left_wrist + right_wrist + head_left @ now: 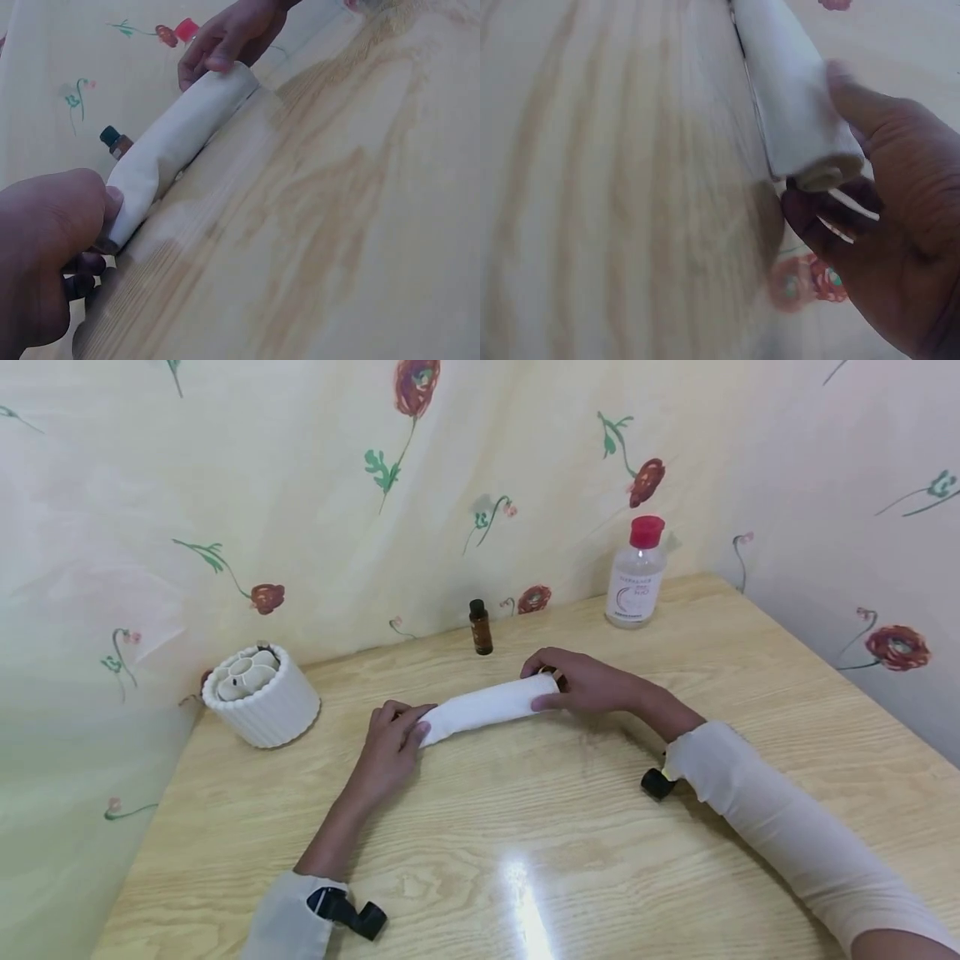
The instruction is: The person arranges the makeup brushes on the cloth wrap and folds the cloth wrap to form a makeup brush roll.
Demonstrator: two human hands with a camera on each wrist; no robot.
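Note:
A white roll of soft, cloth-like material is held level just above or on the wooden table; I cannot tell which. Its left end, creased and a little flattened, is pinched by my left hand. My right hand grips the other end, thumb on the near side and fingers behind. Wound layers show at the end of the white roll in the right wrist view, beside my right hand. In the left wrist view my left hand hides part of the near end.
A small brown bottle with a black cap stands behind the roll. At the back right is a clear bottle with a red cap. A white ribbed holder with several compartments stands left on the wooden table. Floral curtains hang behind.

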